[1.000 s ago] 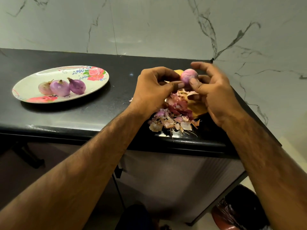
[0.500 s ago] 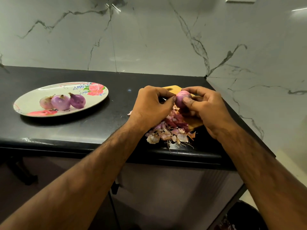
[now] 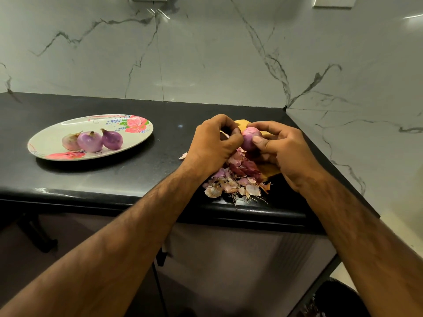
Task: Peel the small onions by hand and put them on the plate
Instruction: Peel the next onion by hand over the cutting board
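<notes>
Onion (image 3: 250, 138) clamped in right hand (image 3: 283, 152) fingers; left hand (image 3: 212, 145) fingers curled at its left, grip unclear; plate (image 3: 45, 143) well left.

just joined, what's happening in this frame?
A person is peeling a small onion by hand: the right hand holds it above a pile of peels on the black counter, and the left hand picks at its skin. Three peeled onions lie on the floral plate to the left.

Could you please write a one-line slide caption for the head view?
Left hand and right hand peel an onion above skins; three onions lie on the plate.
</notes>
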